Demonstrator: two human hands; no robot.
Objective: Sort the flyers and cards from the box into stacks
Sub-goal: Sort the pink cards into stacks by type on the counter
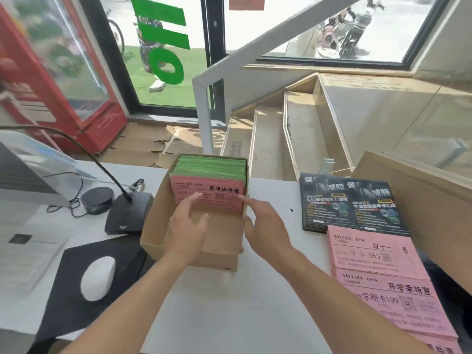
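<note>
A brown cardboard box [153,233] sits in the middle of the white desk. Upright in its far half stands a pack of cards: a pink card [217,192] faces me, with green cards [212,166] behind it. My left hand [186,226] is inside the box, fingers spread, fingertips touching the pink card's lower left. My right hand [263,226] hovers at the box's right wall, index finger pointing at the pink card's right edge. Neither hand holds anything. To the right lie two stacks of black flyers [352,203] and overlapping pink card stacks [375,254], [398,300].
Left of the box stand a gooseneck microphone base [127,215], a round black puck [97,200], a white mouse [98,278] on a black pad, and papers. A large cardboard box [419,190] is at the far right. Stairs drop beyond the desk's far edge.
</note>
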